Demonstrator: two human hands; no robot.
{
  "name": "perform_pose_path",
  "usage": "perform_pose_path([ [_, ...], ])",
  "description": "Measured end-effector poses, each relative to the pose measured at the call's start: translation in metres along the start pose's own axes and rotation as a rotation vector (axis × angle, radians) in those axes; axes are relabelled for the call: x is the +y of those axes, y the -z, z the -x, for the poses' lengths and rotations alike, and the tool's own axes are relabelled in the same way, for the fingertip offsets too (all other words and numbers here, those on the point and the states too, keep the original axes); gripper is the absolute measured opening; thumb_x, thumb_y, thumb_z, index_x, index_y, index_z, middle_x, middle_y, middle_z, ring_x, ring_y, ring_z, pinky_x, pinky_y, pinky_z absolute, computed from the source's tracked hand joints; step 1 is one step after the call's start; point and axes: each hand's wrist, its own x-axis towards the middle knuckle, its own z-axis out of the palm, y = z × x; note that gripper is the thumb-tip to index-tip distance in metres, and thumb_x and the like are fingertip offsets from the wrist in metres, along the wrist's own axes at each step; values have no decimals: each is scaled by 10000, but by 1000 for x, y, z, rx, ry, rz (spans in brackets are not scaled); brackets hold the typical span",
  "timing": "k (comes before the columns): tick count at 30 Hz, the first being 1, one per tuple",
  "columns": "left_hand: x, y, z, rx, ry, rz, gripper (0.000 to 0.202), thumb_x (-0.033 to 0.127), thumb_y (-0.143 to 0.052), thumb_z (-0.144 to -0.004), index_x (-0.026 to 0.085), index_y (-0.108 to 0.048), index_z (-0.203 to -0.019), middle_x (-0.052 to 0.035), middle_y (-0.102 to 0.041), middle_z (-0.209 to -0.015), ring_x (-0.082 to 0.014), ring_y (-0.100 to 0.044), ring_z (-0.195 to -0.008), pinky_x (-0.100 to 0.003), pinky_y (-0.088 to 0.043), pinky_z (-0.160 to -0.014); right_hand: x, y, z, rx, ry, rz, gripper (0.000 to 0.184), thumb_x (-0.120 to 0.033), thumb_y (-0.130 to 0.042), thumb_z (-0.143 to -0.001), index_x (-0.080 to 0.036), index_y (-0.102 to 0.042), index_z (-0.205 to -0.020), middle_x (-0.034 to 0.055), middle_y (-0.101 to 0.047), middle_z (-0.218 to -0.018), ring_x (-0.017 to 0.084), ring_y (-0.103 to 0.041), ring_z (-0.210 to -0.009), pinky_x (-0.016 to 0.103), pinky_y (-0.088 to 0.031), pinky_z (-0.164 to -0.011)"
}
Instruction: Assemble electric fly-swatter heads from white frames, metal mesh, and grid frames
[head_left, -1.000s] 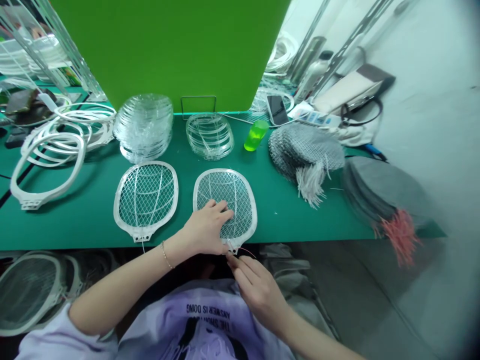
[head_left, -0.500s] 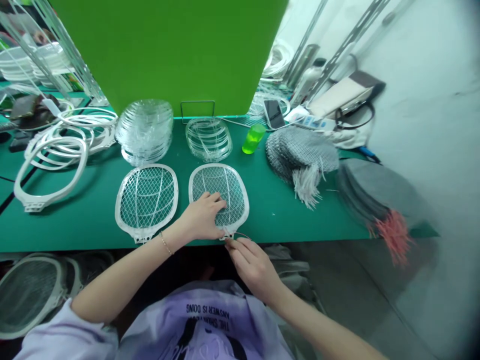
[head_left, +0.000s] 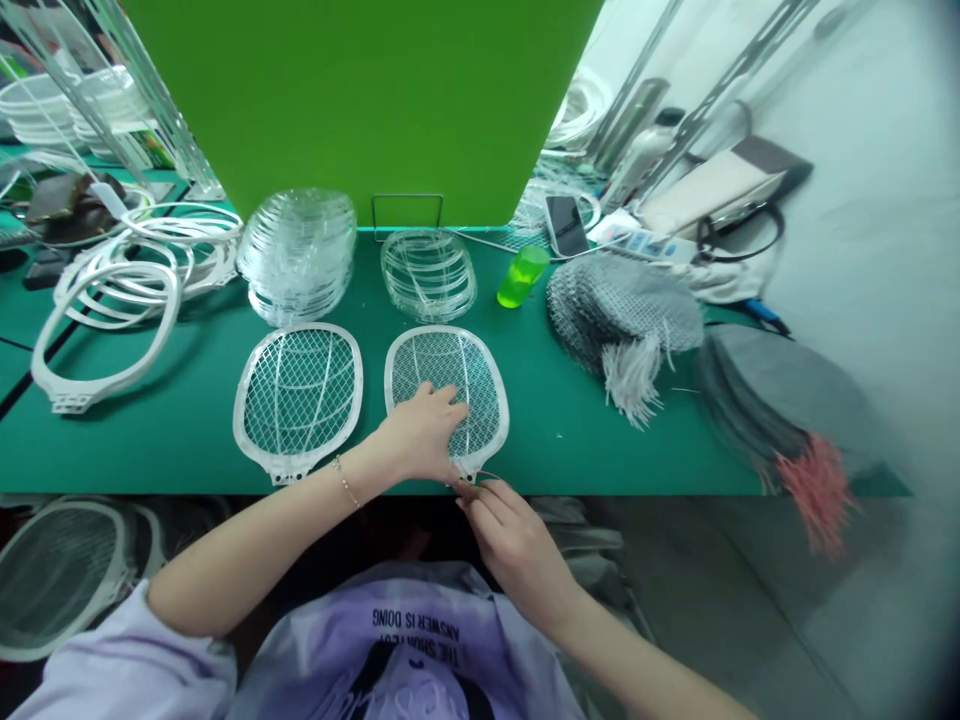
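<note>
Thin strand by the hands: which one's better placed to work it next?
Right hand, likely: its fingertips are at the neck of the mesh frame, beside the thin strand. Left hand lies over that frame.

Shirt: light purple, loose, softly creased
Lettering: dark capitals, upside down, "ANSWER IS DOING"; the line nearer is partly unreadable
Shapes: broad, black, under the lettering
Script: pale, looping, between them
Left sleeve: short, wide, same purple
Bracelet: thin gold-toned chain, left wrist
Left hand, right hand: bare
</note>
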Motion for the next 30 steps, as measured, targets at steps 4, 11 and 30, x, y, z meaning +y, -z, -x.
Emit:
perform_pose_path([
  [4, 0, 0, 0, -8, 7, 14, 605, 466, -808, -632, 119, -628, -1093, -126, -584, -1135, -327, -532, -980, -425, -497, -813, 2, 6, -14, -128, -3, -33, 268, -10, -424, -929, -153, -646, -883, 79, -656, -816, 210, -605, -810, 349, -584, -751],
  [11, -7, 0, 3, 21, -8, 53, 566, 484, -769, -687, 140, -625, -1113, -118, -584, -1167, -323, -526, -1008, -416, -495, -804, 0, 20, -12, -176, -17, -15, 197, -74, -494, -931, -166, -668, -940, 99, -723, -949, 231, -653, -939, 380, -572, -801],
  [30, -5, -10, 6, 138, 62, 71, 530, 543, -790, -658, 197, -635, -1027, -72, -606, -1119, -289, -536, -1011, -317, -508, -591, 23, 7, 8, 113, -308, -235, 27, -217, -689, -891, -204, -681, -914, 52, -673, -892, 192, -632, -853, 334, -567, -727],
])
